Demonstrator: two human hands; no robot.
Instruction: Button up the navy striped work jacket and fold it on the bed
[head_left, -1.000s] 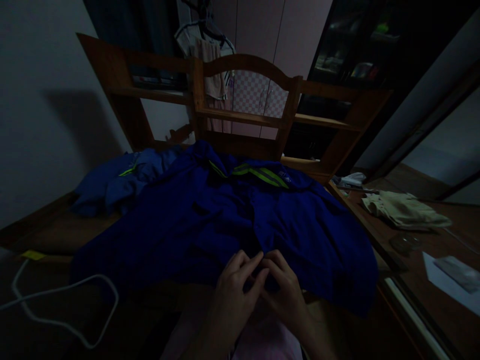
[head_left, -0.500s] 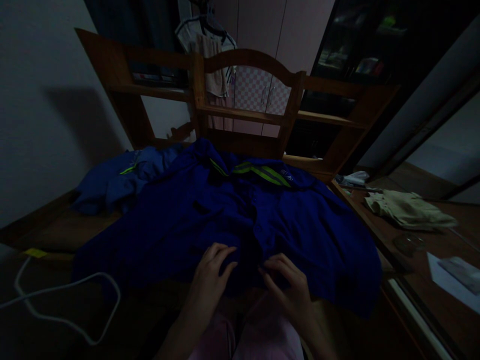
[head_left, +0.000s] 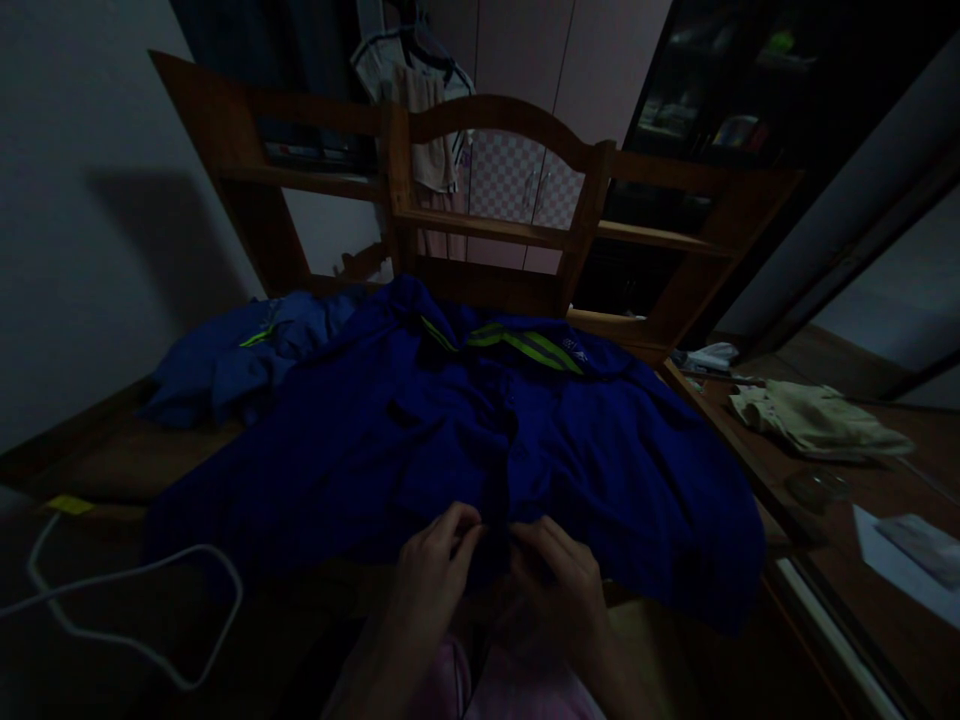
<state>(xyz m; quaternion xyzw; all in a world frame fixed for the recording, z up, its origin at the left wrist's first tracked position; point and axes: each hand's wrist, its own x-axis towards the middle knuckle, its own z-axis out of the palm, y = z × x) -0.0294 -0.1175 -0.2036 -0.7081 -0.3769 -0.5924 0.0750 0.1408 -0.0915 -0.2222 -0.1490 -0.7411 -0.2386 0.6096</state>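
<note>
A dark blue work jacket (head_left: 600, 450) lies spread out with its front up, yellow-green stripes across the chest and small lettering near one stripe. My left hand (head_left: 442, 555) pinches the near end of the front opening, thumb and fingertips together on the cloth. Close by on the other side of the opening, my right hand (head_left: 559, 565) pinches the opposite edge, fingers bent. A narrow dark gap separates the two sets of fingertips. The room is dim, so any fastener between them cannot be made out.
A crumpled lighter blue garment (head_left: 232, 355) lies to the left. Behind the jacket rises a wooden shelf frame (head_left: 487, 232). A white cable (head_left: 135, 575) loops at lower left. On the right are a folded pale cloth (head_left: 814, 415), a glass (head_left: 817, 487) and white paper (head_left: 900, 560).
Both hands have come closer together at the jacket's lower front. My left thumb and fingers, apart before, have closed on the cloth, and the front edges have drawn nearer each other.
</note>
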